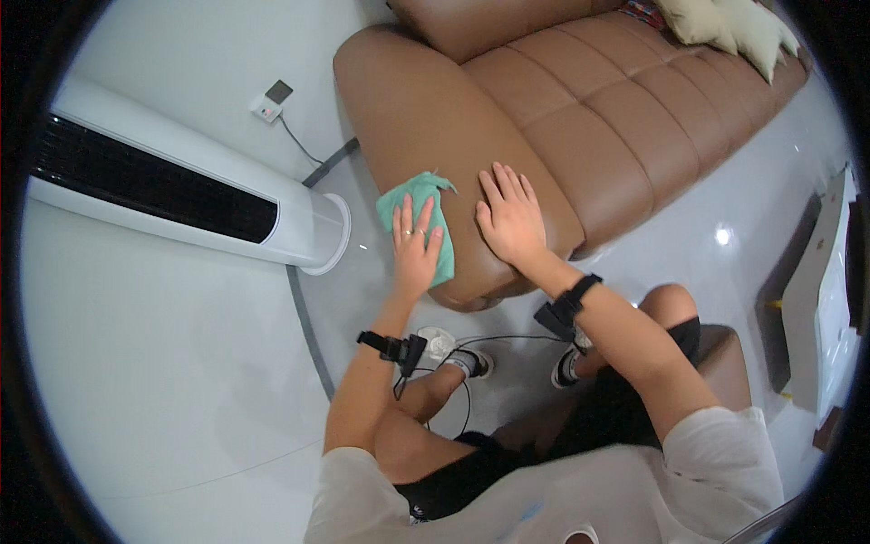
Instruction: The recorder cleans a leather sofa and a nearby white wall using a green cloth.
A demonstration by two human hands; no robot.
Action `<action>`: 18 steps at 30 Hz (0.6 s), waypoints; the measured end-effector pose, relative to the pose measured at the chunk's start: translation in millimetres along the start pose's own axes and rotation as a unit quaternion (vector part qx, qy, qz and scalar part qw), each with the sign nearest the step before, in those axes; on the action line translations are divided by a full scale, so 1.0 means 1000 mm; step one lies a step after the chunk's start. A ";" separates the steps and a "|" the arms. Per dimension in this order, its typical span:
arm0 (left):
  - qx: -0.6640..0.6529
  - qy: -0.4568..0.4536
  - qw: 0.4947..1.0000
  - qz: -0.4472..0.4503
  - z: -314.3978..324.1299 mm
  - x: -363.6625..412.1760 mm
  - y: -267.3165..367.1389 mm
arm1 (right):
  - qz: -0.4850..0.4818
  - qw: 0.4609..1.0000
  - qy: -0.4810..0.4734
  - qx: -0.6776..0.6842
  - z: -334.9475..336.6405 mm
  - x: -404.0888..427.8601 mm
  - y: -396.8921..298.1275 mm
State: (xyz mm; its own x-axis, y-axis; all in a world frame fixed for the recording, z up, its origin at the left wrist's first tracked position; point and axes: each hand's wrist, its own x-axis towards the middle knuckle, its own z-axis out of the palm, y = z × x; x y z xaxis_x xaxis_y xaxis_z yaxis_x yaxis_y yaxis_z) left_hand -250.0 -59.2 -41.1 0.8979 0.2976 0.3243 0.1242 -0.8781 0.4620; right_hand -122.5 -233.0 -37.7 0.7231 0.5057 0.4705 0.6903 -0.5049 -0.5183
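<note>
A green cloth (443, 253) drapes over the left, outer side of the brown leather sofa's armrest (435, 115). My left hand (413, 248) lies on this cloth with its fingers spread, holding it against the leather; a ring is on one finger. The palm hides part of the cloth. To the right of it, my right hand (511, 214) rests flat on top of the armrest near its front end, fingers extended and nothing in them.
A white tower air conditioner (299, 228) stands at the left by the wall. Behind it, a plugged-in adapter (266, 109) trails a cord. The seat cushion (598, 129) extends right towards cream pillows (727, 30). Black cables (503, 337) hang between my wrist straps. A white table (819, 292) stands at right.
</note>
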 end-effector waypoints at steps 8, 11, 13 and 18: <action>0.161 -0.041 0.983 0.082 -0.008 0.231 -0.127 | 0.014 0.995 -0.103 -0.012 -0.029 0.000 -0.015; 0.188 -0.071 0.976 0.082 -0.007 0.285 -0.128 | 0.038 0.987 -0.156 0.005 -0.039 0.006 -0.015; 0.207 -0.087 0.971 0.077 -0.003 0.297 -0.123 | 0.046 0.984 -0.172 0.001 -0.042 0.007 -0.011; 0.192 -0.145 0.945 0.220 -0.008 0.242 -0.066 | 0.068 0.980 -0.184 0.009 -0.044 0.009 -0.011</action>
State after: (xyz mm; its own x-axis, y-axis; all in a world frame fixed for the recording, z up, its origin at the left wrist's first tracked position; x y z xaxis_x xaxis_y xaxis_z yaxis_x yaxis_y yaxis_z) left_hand -43.9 73.6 13.6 0.9693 -0.1948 0.1500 -0.1944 -0.9808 -0.0178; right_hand -123.0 -253.5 3.2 0.7486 0.6543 0.1073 0.5842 -0.5743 -0.5734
